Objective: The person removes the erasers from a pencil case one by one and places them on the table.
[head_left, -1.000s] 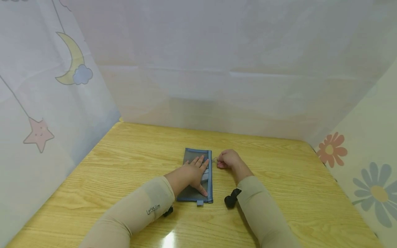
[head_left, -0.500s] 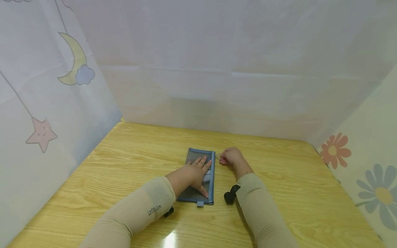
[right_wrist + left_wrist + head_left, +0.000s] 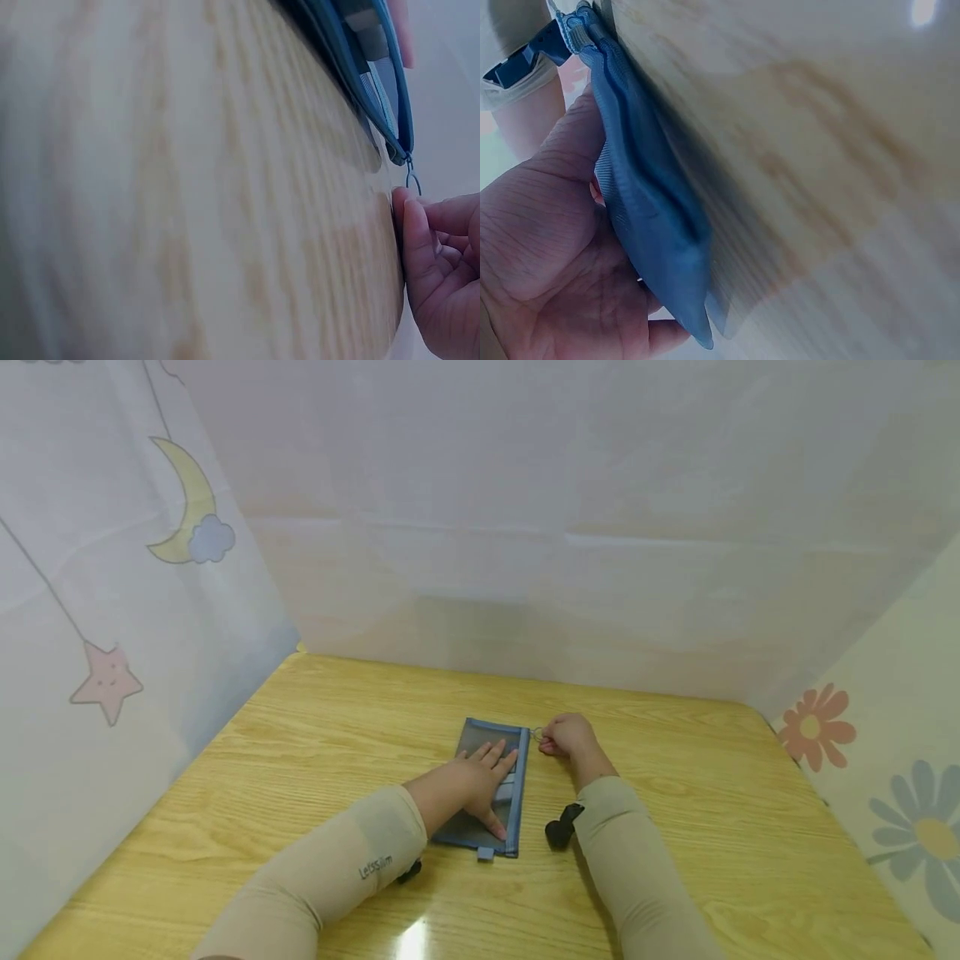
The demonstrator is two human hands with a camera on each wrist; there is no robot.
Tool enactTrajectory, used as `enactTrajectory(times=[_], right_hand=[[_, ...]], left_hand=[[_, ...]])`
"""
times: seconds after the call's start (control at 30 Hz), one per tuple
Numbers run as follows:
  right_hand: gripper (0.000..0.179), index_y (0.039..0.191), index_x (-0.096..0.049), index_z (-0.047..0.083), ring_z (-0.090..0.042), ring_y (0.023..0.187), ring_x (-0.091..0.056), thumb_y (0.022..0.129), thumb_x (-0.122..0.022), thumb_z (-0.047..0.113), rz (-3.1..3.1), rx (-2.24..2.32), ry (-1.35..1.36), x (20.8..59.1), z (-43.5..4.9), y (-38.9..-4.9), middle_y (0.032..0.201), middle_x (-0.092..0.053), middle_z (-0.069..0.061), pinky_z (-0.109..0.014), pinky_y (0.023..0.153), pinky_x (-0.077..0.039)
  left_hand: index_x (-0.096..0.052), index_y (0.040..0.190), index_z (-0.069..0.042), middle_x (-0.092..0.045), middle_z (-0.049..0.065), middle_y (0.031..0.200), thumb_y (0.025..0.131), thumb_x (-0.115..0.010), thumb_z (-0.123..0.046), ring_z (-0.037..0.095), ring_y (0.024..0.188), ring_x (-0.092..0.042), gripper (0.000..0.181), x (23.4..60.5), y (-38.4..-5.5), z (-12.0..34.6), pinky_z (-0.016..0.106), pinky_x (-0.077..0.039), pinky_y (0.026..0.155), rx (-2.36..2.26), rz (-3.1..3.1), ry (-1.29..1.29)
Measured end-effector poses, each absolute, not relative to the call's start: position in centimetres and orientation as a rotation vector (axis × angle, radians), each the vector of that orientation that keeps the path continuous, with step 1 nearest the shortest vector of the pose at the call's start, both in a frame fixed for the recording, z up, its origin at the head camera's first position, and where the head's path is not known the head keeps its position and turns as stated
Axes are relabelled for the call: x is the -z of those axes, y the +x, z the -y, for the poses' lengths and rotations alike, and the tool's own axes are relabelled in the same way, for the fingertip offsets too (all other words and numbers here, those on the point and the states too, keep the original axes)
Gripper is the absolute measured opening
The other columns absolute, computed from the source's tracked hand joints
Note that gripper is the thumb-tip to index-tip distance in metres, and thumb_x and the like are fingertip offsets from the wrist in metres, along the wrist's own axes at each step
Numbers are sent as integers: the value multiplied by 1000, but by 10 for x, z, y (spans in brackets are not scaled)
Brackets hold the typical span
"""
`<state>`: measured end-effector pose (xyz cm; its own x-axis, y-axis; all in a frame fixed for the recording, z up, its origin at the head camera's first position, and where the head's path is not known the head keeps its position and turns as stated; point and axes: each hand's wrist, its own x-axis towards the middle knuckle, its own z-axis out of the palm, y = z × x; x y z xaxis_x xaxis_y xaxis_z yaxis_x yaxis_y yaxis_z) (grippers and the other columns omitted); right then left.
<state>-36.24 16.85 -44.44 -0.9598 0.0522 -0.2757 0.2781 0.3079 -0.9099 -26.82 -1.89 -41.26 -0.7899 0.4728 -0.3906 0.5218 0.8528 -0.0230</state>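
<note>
Pouch (image 3: 480,733) lies beneath left hand (image 3: 480,781), fingers spread, just left of right hand (image 3: 572,739), pinching its ring (image 3: 537,735); long axis runs forward, far end nearer right hand.

- On your left wall, a yellow crescent moon (image 3: 198,485), a blue cloud (image 3: 212,539) and a pink star (image 3: 108,681)
- On your right, a red flower (image 3: 809,727) and a grey-blue flower (image 3: 936,839)
- Before you, a wood-grain table (image 3: 712,777)
</note>
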Motion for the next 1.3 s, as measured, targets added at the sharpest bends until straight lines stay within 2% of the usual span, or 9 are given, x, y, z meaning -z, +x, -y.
enactTrajectory(times=[0.33, 0.6, 0.87, 1.3], right_hand=[[13, 92, -53, -13, -15, 52, -58, 82, -49, -4, -2337, 1686, 262, 443, -175, -358, 64, -58, -12, -28, 54, -51], [15, 95, -53, -10, -16, 57, -59, 86, -45, 0, -2327, 1600, 181, 439, -185, -348, 73, -58, -15, -29, 58, -52], [16, 95, -51, -12, -17, 62, -61, 87, -45, 0, -2317, 1561, 122, 437, -196, -341, 76, -60, -16, -30, 61, -52], [16, 95, -50, -14, -16, 63, -60, 86, -45, -1, -2250, 1537, 73, 439, -217, -328, 74, -59, -14, -30, 63, -52]], left_hand=[[6, 139, -22, 7, 7, 144, 40, -53, -78, 25, 130, 1, 127, 416, -273, 24, 47, -14, 102, 168, -2648, 844], [2, 139, -24, 5, 6, 144, 44, -55, -76, 23, 131, 1, 122, 408, -275, 32, 46, -15, 102, 127, -2596, 933], [1, 139, -27, 4, 6, 145, 46, -49, -79, 23, 131, 1, 117, 405, -275, 33, 46, -14, 103, 113, -2573, 964], [0, 138, -32, 5, 5, 144, 50, -56, -75, 21, 131, 1, 113, 399, -269, 36, 44, -14, 103, 79, -2545, 941]])
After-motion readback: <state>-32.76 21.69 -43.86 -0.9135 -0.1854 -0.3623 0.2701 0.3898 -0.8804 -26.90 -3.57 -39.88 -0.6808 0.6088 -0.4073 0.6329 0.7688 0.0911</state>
